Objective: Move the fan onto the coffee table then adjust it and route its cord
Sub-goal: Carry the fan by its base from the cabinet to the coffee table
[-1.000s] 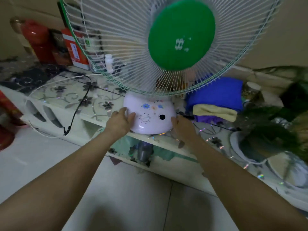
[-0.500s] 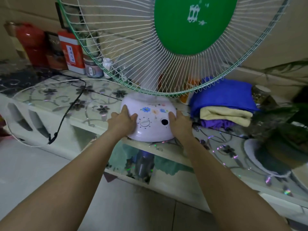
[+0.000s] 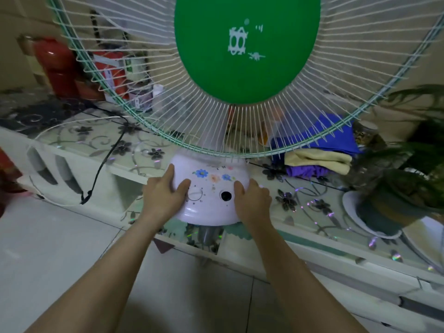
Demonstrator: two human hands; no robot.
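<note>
Head view shows your left hand [image 3: 165,197] and right hand [image 3: 252,200] clamped on the fan base [image 3: 211,188], overhanging the coffee table [image 3: 312,227] edge; letting go here risks tipping it off.

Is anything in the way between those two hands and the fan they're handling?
Nothing visible. The left hand and right hand already press against opposite sides of the fan base, which sits at the front edge of the glass-topped coffee table. The folded cloths lie apart, to its right.

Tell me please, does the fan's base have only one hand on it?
No, both the left hand and the right hand press against opposite sides of the fan's base.
</note>
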